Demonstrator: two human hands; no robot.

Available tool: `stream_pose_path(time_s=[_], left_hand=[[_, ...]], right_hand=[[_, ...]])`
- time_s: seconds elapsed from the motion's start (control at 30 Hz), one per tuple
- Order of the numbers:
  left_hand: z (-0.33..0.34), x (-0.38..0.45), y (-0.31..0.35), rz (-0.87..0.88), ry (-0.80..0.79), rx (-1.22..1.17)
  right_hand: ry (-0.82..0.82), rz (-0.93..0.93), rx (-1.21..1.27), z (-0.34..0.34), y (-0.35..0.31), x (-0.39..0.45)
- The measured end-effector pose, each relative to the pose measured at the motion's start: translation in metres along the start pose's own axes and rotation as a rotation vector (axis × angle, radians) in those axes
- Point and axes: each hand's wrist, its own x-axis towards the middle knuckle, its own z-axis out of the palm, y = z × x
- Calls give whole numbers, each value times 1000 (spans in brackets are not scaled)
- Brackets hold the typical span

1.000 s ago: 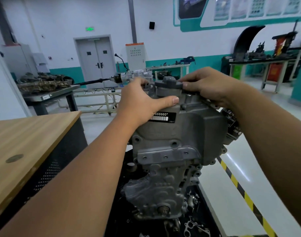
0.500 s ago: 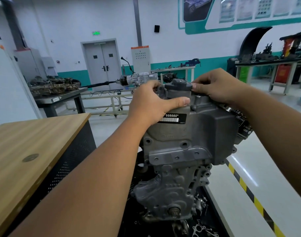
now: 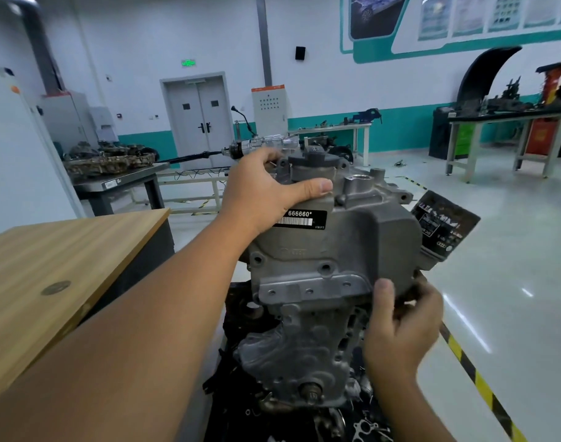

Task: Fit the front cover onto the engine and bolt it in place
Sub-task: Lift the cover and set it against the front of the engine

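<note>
Cover [image 3: 333, 247] of dull grey cast metal, boxy, with rounded corners and ribbed flanges, standing upright against the front of the engine [image 3: 298, 355], apparently so its holes line up before bolting; no bolts visible at the empty flange holes. Left hand [image 3: 260, 193] wraps the top edge, thumb flat across the face just above a black barcode label [image 3: 300, 219], probably steadying the upper end. Right hand [image 3: 400, 327] grips the lower right corner, thumb on the front and fingers curled behind, likely pulling it square. Engine below: rough, lumpy casting, darker, with a shaft end [image 3: 311, 392] protruding. Wooden table [image 3: 49, 256] to the left.
</note>
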Motion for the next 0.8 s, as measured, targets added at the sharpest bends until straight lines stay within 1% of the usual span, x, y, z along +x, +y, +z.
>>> stream_pose_path(time_s=[0.07, 0.1, 0.17, 0.2, 0.23, 0.27, 0.3, 0.33, 0.37, 0.4, 0.53, 0.6, 0.63, 0.67, 0.77, 0.8], left_hand=[[1, 0, 0, -8, -9, 18], [1, -1, 1, -13, -14, 23], [2, -1, 4, -17, -18, 25], [3, -1, 6, -21, -18, 27], [4, -2, 7, -27, -15, 32], [4, -2, 8, -31, -8, 37], [4, -3, 8, -34, -1, 43], [4, -3, 8, -34, 4, 50], [4, -4, 9, -35, 5, 55], [4, -4, 10, -35, 6, 55], [3, -5, 11, -33, 8, 23], [3, -4, 10, -30, 10, 29], [3, -6, 11, -31, 5, 30], [3, -6, 12, -32, 2, 27], [0, -8, 18, -45, -17, 16], [-1, -8, 19, -52, -31, 13]], right_hand=[[-49, 72, -84, 5, 17, -20], [-49, 136, -65, 7, 17, -27], [-67, 366, -59, 6, 21, -40], [-126, 526, -48, 7, 22, -45], [-224, 687, 35, 9, 21, -50], [-322, 827, 193, 12, 19, -51], [-390, 924, 363, 14, 16, -48], [-430, 979, 492, 15, 12, -42], [-457, 1009, 573, 15, 9, -34], [-503, 1015, 596, 14, 8, -25], [-823, 916, 362, 2, 7, -2], [-935, 905, 336, 0, 1, 4], [-933, 908, 327, 2, -4, 2], [-875, 914, 322, 6, -8, -1], [-522, 897, 328, 23, -15, -19], [-436, 885, 340, 28, -16, -24]])
